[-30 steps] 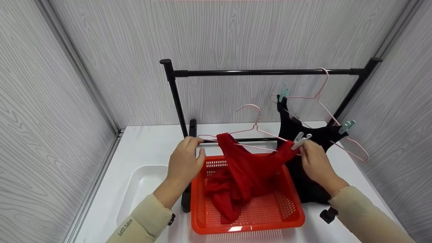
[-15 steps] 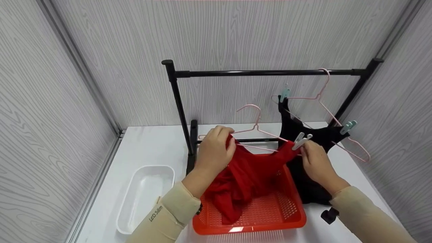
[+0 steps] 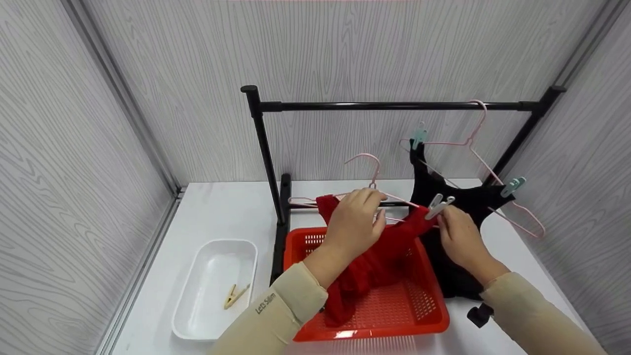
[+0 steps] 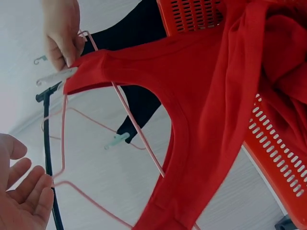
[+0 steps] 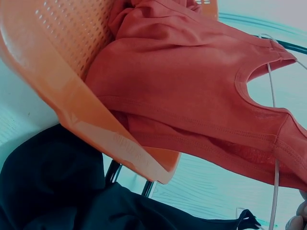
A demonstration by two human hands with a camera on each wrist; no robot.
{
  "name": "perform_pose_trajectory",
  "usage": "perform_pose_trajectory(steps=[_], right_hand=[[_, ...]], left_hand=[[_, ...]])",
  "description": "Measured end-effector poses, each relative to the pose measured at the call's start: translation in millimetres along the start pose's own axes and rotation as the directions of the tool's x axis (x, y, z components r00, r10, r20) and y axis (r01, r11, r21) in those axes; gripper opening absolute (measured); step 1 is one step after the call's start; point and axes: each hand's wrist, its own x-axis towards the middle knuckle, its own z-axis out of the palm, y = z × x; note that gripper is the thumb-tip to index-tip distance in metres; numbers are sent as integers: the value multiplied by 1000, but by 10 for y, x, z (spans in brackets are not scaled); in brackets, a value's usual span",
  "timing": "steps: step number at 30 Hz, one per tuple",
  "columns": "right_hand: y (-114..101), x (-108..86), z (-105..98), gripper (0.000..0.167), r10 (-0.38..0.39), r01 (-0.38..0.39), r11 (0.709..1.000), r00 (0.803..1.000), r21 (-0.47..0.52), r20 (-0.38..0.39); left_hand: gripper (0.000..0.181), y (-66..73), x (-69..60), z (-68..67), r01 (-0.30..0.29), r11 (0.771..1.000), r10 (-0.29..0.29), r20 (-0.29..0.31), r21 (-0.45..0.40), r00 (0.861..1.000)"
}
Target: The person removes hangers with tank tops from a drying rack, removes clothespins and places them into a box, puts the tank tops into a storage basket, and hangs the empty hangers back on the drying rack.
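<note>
Saw the top (image 3: 389,251) on the hanger (image 3: 378,166), trailing into the basket (image 3: 389,332); judged it light and limp — best pinched at the unpegged strap (image 3: 326,202); found left hand (image 3: 353,220) empty, fingers apart; right hand (image 3: 461,234) with fingers clamped on the hanger.

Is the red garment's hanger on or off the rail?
Off: its pink hook shows clear below the black rail in the head view.

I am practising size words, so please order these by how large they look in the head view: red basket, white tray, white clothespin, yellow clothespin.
1. Red basket
2. White tray
3. White clothespin and yellow clothespin: these look alike, so unranked.
</note>
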Motion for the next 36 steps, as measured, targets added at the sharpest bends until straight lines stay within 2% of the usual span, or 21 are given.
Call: perform_pose_trajectory(steps=[6,9,14,21,30,36], right_hand=[[-28,-8,8,15,-11,11,1000,1000,0,-8],[-38,-17,15,15,-13,13,1000,1000,-3,-11],[-57,-17,12,15,-20,20,1000,1000,-10,-17],[-74,-6,23,12,-24,23,1000,1000,-21,-15],[-98,-33,33,9,-25,24,999,999,-34,-32],[-135,-26,39,8,-50,49,998,998,-33,-44]], left_hand=[[24,128,108,96,-53,998,51,60,39,997],[27,163,173,133,-55,998,51,89,45,995],[31,210,270,202,-63,996,56,103,63,993],[39,268,329,321,-60,997,53,165,40,985],[44,369,409,445,-71,996,54,248,59,967],[48,387,456,499,-69,994,40,322,79,946]])
